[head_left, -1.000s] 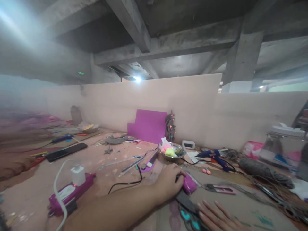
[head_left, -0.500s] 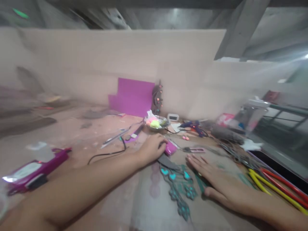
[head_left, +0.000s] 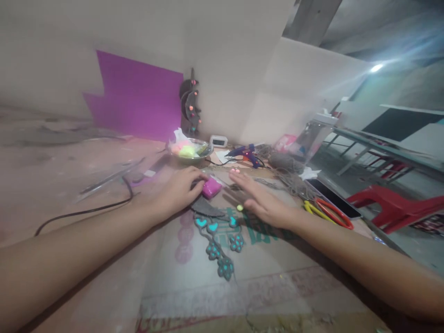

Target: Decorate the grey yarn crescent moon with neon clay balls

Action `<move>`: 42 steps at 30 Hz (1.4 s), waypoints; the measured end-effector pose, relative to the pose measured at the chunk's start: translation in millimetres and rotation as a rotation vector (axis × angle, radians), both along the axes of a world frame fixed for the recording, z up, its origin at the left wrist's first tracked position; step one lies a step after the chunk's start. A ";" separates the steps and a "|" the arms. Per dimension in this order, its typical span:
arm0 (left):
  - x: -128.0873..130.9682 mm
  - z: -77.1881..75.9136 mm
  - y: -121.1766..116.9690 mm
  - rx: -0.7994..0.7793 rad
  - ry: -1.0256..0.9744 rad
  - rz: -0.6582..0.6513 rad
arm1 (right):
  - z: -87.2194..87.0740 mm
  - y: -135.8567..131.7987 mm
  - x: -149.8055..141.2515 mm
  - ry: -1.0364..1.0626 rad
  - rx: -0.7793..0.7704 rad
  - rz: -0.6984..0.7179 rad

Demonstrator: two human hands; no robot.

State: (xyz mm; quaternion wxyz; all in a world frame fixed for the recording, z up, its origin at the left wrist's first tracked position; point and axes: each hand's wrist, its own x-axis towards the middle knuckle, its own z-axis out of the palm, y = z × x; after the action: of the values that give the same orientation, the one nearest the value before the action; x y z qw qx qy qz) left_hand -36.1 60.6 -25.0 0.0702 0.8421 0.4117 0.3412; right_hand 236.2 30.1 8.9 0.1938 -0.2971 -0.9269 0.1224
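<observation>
My left hand (head_left: 182,187) has its fingers and thumb closed at the near-left edge of a shiny purple packet (head_left: 211,188). Just in front of it lies a dark grey crescent-shaped hanging ornament (head_left: 208,209), with turquoise hearts and flower-like paw pieces (head_left: 225,268) trailing toward me. My right hand (head_left: 265,201) is open and holds nothing, its fingers stretched flat toward two small pink balls (head_left: 235,171). Beside its thumb is a small yellow-green ball (head_left: 240,207).
Behind my hands stand a bowl (head_left: 192,159) of coloured lumps and a glue gun (head_left: 248,153). Red-and-yellow-handled scissors (head_left: 335,215) and a phone (head_left: 335,196) lie right. Purple sheets (head_left: 142,99) lean on the wall. A black cable (head_left: 86,212) crosses the left side.
The view has turned right and down. My right hand has moved forward and closer to the purple packet, still flat. My left hand stays at the packet.
</observation>
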 end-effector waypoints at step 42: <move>-3.0 -4.4 4.9 -0.020 0.005 -0.013 | 0.5 -1.1 -12.7 -0.125 0.156 0.116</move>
State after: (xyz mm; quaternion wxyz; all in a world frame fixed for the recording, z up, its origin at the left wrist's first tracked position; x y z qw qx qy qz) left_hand -39.2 65.5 -29.5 0.0800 0.8449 0.4098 0.3344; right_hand 223.5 29.0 9.4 0.1509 -0.2341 -0.9595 0.0424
